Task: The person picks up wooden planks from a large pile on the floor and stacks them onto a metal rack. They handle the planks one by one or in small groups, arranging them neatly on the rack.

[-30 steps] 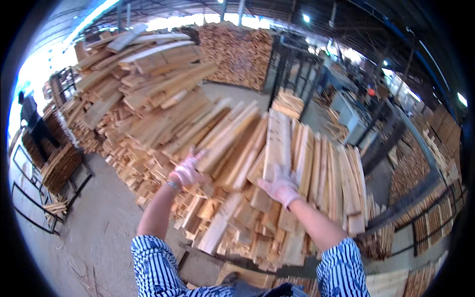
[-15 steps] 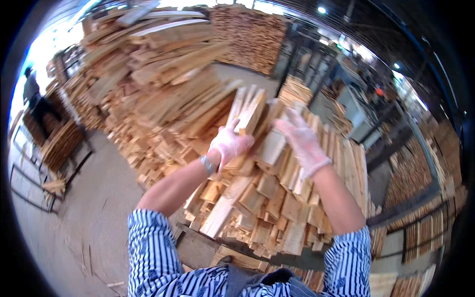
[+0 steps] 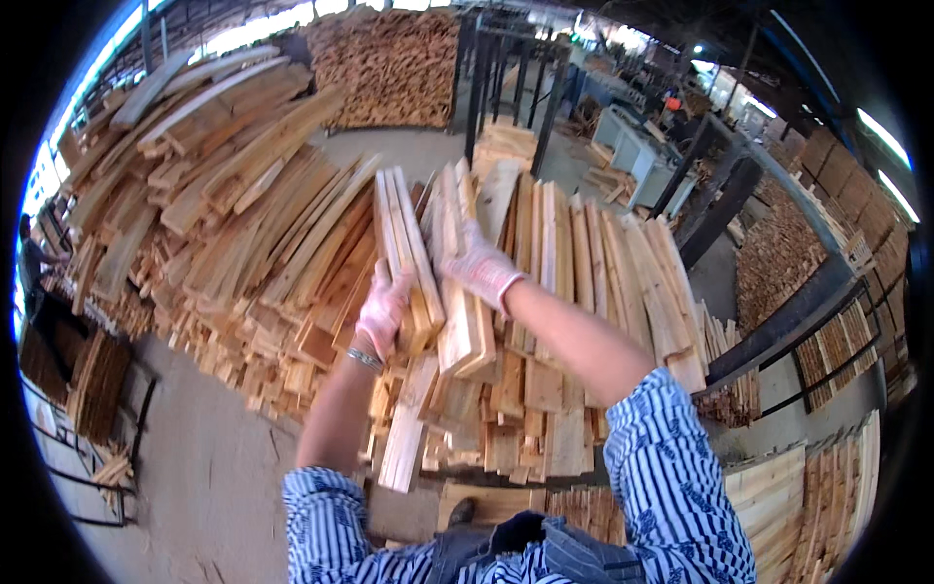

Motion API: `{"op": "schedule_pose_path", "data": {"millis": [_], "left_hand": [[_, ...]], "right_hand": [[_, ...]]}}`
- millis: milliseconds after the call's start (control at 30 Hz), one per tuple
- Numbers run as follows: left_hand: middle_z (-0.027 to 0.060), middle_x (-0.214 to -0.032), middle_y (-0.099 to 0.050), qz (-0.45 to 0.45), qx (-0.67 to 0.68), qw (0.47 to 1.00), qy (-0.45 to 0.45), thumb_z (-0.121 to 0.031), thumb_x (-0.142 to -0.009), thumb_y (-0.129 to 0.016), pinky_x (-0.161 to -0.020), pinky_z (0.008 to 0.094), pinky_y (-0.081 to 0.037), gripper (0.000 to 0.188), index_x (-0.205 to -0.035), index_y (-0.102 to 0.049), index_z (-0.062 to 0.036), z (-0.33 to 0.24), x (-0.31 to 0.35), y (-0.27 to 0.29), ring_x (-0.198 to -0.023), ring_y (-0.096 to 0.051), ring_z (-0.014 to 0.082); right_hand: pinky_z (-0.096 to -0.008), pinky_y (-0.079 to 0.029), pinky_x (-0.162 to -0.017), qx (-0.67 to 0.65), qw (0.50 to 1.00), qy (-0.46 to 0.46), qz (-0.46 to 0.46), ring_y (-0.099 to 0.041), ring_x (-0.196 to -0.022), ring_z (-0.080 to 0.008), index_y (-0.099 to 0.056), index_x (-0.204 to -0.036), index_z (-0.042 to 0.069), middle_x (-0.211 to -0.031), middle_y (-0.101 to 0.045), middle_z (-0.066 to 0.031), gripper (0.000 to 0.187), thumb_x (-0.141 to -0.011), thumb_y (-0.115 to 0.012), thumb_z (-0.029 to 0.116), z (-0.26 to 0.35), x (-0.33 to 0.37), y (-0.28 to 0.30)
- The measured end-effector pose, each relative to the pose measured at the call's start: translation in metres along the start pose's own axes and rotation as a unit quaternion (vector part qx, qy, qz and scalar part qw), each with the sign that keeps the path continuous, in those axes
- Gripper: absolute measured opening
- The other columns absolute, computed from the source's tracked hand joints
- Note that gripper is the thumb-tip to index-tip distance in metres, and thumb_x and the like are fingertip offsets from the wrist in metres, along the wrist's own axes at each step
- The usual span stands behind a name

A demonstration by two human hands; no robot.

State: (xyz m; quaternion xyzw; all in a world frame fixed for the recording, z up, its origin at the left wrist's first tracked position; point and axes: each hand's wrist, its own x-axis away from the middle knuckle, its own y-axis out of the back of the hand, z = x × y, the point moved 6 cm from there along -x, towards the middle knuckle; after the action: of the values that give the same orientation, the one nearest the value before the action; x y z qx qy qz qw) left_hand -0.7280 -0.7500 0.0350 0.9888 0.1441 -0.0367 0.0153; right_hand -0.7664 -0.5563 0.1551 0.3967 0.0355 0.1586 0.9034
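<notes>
My left hand (image 3: 386, 307), in a pale pinkish glove, grips the left side of a narrow set of wooden boards (image 3: 413, 255) stacked side by side on the pile. Just to the right, my right hand (image 3: 479, 268), gloved alike, is closed on the right side of another few boards (image 3: 453, 321). The two sets lean close together, with a thin dark gap between them at the top. Some fingers are hidden by the wood. Beneath both lies a broad pile of sawn boards (image 3: 545, 389), their ends facing me.
A large heap of loose boards (image 3: 233, 185) rises at the left. A tall wood stack (image 3: 384, 68) stands at the back. Black metal posts (image 3: 545, 97) and a thick dark frame beam (image 3: 778, 326) border the right side. Another person (image 3: 39, 268) is at the far left.
Both hands have come down onto the boards and closed on them; earlier the right hand was raised with fingers spread. My view has swung right, shifting the heap leftward.
</notes>
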Motion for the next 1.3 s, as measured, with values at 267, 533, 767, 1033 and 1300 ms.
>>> {"op": "schedule_pose_path", "data": {"millis": [267, 533, 767, 1033, 1300], "left_hand": [[0.015, -0.133, -0.055, 0.137, 0.154, 0.967, 0.151, 0.001, -0.085, -0.068, -0.092, 0.0379, -0.055, 0.097, -0.161, -0.009, -0.0121, -0.08, 0.075, -0.061, -0.115, -0.06, 0.0266], [0.0145, -0.141, -0.052, -0.027, 0.347, 0.929, 0.125, -0.04, -0.092, -0.074, -0.109, 0.0457, -0.046, 0.079, -0.15, -0.034, -0.0048, -0.072, 0.259, -0.054, -0.131, -0.05, 0.0334], [0.0102, -0.116, -0.062, -0.008, 0.275, 0.945, 0.178, -0.019, -0.093, -0.073, -0.082, 0.0325, -0.062, 0.059, -0.142, -0.045, -0.0059, -0.058, 0.246, -0.064, -0.099, -0.067, 0.0217], [0.0199, -0.141, -0.052, 0.097, -0.033, 0.992, 0.076, -0.045, -0.096, -0.066, -0.104, 0.0395, -0.048, 0.078, -0.152, -0.038, 0.0021, -0.143, 0.204, -0.11, -0.12, -0.057, 0.0271], [0.0219, -0.147, -0.048, 0.362, 0.15, 0.919, -0.042, -0.038, -0.089, -0.076, -0.108, 0.0442, -0.045, 0.089, -0.156, -0.033, 0.0023, -0.158, 0.308, -0.246, -0.124, -0.054, 0.0307]], "right_hand": [[-0.0404, -0.049, -0.101, 0.059, 0.99, 0.039, 0.122, -0.061, -0.119, -0.0387, -0.011, -0.162, 0.0, -0.14, -0.053, -0.0353, 0.099, -0.086, -0.068, 0.028, 0.02, 0.048, 0.018], [-0.0364, -0.033, -0.12, -0.185, 0.968, 0.114, 0.122, -0.039, -0.146, -0.0345, -0.012, -0.16, -0.006, -0.156, -0.038, -0.0321, 0.098, -0.087, -0.069, 0.025, -0.053, 0.237, 0.029], [-0.0367, -0.039, -0.115, -0.107, 0.985, 0.009, 0.133, -0.046, -0.142, -0.0328, -0.018, -0.16, -0.003, -0.155, -0.041, -0.0293, 0.089, -0.092, -0.066, 0.028, -0.068, 0.272, 0.011], [-0.0396, -0.041, -0.115, -0.145, 0.947, 0.18, -0.222, -0.048, -0.14, -0.0366, -0.02, -0.16, 0.0, -0.153, -0.044, -0.0291, 0.088, -0.092, -0.068, 0.026, -0.081, 0.314, 0.062], [-0.0423, -0.05, -0.102, -0.155, 0.918, -0.124, -0.343, -0.063, -0.118, -0.0448, -0.011, -0.162, 0.004, -0.129, -0.061, -0.0332, 0.101, -0.086, -0.069, 0.036, -0.069, 0.471, 0.122]]}}
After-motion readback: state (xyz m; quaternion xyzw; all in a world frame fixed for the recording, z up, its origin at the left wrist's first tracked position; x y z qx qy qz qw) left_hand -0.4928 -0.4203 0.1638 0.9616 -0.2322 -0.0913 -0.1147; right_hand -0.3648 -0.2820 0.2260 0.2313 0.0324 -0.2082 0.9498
